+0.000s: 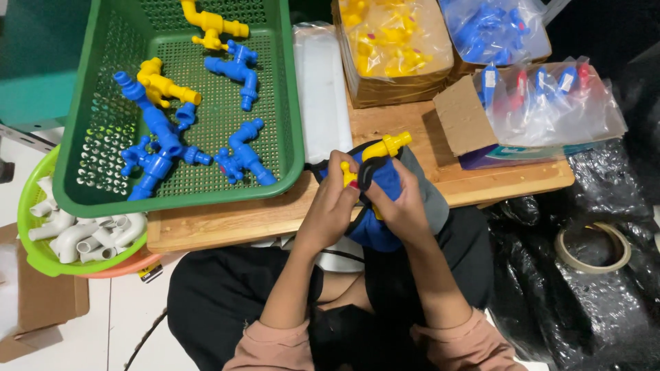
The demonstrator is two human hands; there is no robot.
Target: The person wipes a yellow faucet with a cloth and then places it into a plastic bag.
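Holding the yellow plastic tap (377, 154) over your lap at the bench (412, 127) edge, your left hand (332, 206) and right hand (405, 203) each have a grip clamped on it. You risk dropping it, since it hangs past the edge; the green basket (292, 103) of taps sits at ten o'clock.

- Green perforated basket (289, 103) at eleven o'clock, holding blue and yellow plastic taps (159, 141)
- Lime bowl (27, 199) of white pipe elbows (82, 237) at nine
- Bagged taps (550, 96) at two
- Tape roll (592, 247) at four
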